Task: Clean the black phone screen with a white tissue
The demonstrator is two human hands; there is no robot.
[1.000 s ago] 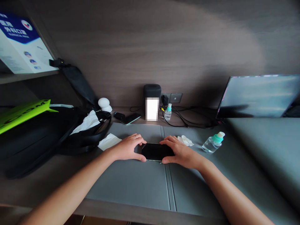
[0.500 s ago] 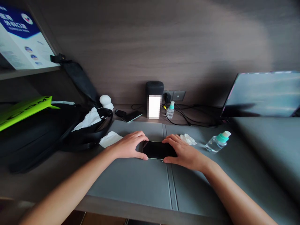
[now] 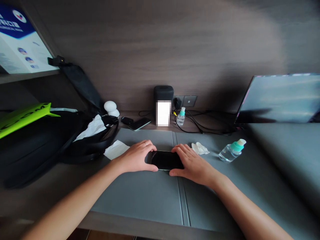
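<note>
1. A wood wall [image 3: 130,50] stands behind the bench [image 3: 112,217].
2. A grey mat [image 3: 140,196] lies on the bench.
3. The left hand [image 3: 136,156] and right hand [image 3: 195,164] clamp opposite ends of the phone [image 3: 165,160]; the thumbs [image 3: 152,167] have drawn closer together, seemingly a small regrip.
4. The phone, on or just above the mat, has barely shifted.

On a finger of my left hand [image 3: 137,156] I wear a slim ring [image 3: 145,144], pale and metallic (its details are too small to tell). My right hand [image 3: 195,164] is bare, and so are both my forearms [image 3: 82,191], tapering to the wrists.
</note>
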